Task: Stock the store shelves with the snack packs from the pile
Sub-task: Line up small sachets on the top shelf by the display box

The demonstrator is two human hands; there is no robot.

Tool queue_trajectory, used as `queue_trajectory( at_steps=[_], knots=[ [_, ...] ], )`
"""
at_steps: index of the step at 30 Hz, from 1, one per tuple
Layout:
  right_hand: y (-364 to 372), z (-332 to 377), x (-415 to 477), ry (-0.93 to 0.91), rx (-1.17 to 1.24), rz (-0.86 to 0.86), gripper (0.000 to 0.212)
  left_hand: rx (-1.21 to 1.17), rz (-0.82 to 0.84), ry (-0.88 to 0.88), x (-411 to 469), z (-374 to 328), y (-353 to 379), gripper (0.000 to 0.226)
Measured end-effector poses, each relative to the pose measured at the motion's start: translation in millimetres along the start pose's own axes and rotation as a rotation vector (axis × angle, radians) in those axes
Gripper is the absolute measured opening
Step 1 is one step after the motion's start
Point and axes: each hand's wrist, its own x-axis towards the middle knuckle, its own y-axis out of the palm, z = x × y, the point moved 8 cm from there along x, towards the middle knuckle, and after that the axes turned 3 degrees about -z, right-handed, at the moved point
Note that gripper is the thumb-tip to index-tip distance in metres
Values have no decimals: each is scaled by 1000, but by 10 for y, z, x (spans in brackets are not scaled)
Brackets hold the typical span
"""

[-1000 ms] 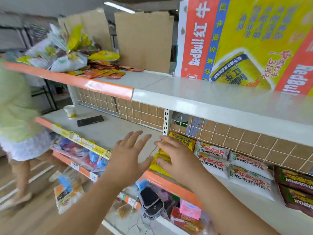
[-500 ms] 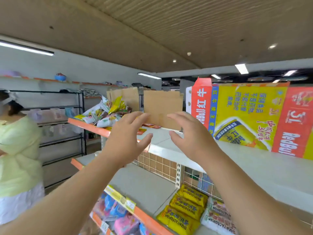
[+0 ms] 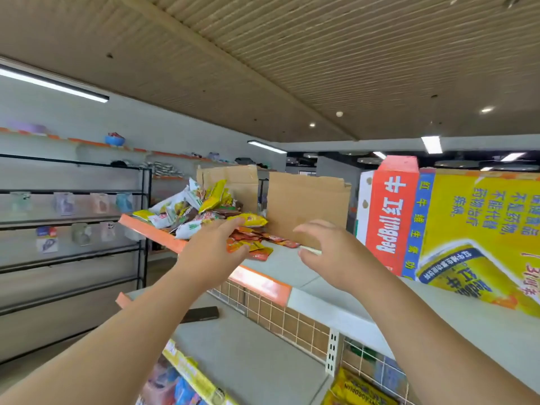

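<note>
Both arms reach up to the top shelf (image 3: 286,270). The left hand (image 3: 213,252), fingers straight and loosely spread, meets the pile of snack packs (image 3: 201,209) at its eleven o'clock; whether it touches them is unclear. The right hand (image 3: 336,258), fingers wide and lightly curved, holds nothing.

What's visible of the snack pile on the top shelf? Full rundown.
The snack pile is a loose heap of glossy foil-like packs, yellow, white, brown and green on top, with flat orange-red sachets spilling out at its right foot. It lies at the far end of the top shelf, by its orange front edge, in front of a torn cardboard sheet. The left hand reaches it with straight fingers; contact cannot be told.
</note>
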Motion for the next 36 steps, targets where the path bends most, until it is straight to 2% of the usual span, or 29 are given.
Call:
queue_trajectory(
  at_steps=[6, 12, 15, 18, 20, 24, 26, 31, 36],
  knots=[
    [845, -232, 984, 83, -93, 216, 35, -10, 199, 5, 758, 765, 705, 57],
    [1452, -422, 1642, 193, -249, 582, 43, 147, 536, 68, 1335, 1172, 1500, 60],
    [1672, -571, 1838, 227, -322, 676, 46, 147, 580, 163, 1465, 1117, 1756, 52],
    [1920, -776, 1888, 259, -285, 649, 47, 63, 544, 265, 1517, 1054, 1964, 43],
    [2086, -910, 1820, 284, -156, 597, 57, -31, 509, 288, 1515, 1059, 2052, 43],
    [2319, -1117, 1702, 324, -27, 618, 112, -77, 515, 266, 1540, 1147, 2150, 55],
    [2355, -1164, 1689, 325, -8, 638, 116, -71, 527, 258, 1533, 1158, 2148, 56],
    [2182, -1029, 1679, 306, -58, 635, 95, -97, 442, 287, 1514, 1119, 2054, 48],
    [2077, -1038, 1685, 346, 65, 492, 60, -140, 359, 293, 1488, 1070, 1901, 43]
  ],
)
